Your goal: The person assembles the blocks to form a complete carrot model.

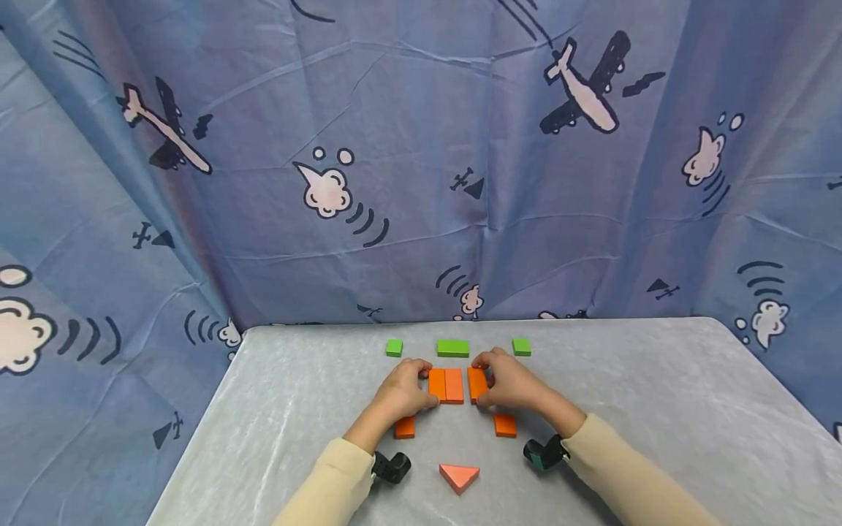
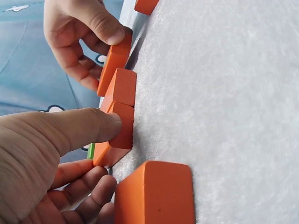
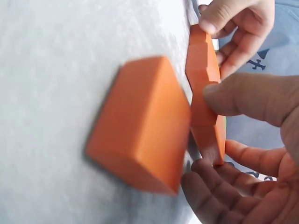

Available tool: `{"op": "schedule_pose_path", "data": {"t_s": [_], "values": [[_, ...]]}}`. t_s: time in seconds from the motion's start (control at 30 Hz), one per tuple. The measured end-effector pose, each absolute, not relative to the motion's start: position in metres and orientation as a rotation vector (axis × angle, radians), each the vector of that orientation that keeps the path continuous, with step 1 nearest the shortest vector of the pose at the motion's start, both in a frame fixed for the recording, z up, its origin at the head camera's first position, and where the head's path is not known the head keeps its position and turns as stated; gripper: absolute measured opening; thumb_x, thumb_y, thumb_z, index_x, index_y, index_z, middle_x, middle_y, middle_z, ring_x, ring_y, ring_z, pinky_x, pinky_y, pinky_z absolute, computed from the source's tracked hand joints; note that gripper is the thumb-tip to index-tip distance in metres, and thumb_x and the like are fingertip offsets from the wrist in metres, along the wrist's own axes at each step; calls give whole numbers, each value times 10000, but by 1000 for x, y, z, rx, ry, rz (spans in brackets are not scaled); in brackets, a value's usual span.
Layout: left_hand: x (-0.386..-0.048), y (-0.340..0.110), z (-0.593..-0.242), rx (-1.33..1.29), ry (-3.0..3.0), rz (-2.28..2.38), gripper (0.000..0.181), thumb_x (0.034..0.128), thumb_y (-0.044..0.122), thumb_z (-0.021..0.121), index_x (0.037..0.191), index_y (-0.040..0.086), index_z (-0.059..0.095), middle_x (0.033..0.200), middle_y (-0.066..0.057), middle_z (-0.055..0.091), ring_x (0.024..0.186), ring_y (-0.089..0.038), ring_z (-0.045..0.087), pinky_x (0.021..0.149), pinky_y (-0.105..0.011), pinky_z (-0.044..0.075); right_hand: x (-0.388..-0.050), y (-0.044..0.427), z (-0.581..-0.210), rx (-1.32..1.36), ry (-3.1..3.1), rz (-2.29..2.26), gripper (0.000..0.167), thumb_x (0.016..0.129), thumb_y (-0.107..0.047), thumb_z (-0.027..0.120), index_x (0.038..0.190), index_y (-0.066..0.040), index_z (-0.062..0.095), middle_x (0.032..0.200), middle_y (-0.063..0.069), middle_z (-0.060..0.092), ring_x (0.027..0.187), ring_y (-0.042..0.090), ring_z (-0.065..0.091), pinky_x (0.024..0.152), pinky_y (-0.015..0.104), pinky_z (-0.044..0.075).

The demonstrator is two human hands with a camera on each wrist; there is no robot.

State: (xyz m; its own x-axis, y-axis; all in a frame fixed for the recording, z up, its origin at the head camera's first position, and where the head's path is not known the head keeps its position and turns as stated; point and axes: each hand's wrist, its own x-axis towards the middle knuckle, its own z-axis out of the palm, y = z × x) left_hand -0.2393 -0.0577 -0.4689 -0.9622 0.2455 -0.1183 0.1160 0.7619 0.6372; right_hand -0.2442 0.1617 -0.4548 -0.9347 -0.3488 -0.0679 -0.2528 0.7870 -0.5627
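Observation:
Two orange rectangular blocks stand side by side in the middle of the table: a left block [image 1: 437,386] and a middle block [image 1: 454,386]. My left hand [image 1: 400,389] grips the left one, with the thumb on its near end and fingers at its far end. To the right of the pair, my right hand [image 1: 516,381] pinches a third orange block [image 1: 476,385] by its ends. A narrow gap separates that block from the middle one in the head view. In the left wrist view the right-hand block [image 2: 116,60] looks tilted.
Behind the hands stand a small green block [image 1: 394,348], a long green block [image 1: 453,348] and another small green block [image 1: 521,347]. Nearer are two short orange blocks, a left one [image 1: 404,428] and a right one [image 1: 505,425], and an orange triangular block [image 1: 459,477].

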Motion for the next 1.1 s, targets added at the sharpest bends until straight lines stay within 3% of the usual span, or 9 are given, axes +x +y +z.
{"op": "schedule_pose_path", "data": {"t_s": [0.4,1.1], "values": [[-238,-58,-469,279,2767,976,585,730,215,831,1253,76,609,1081,-40,602,915,-167,553,886,-369,486,-243,150,-460,-442,2826,-834,541,625,-113,870,1106,-39,633,962,84,535,755,169,486,660,292,429],[-237,-57,-469,271,2744,988,586,735,206,831,1255,56,606,1100,-52,616,973,-195,577,912,-380,484,-242,148,-462,-439,2839,-782,551,642,-134,868,1129,-37,629,977,100,547,781,187,487,713,322,446]]}}
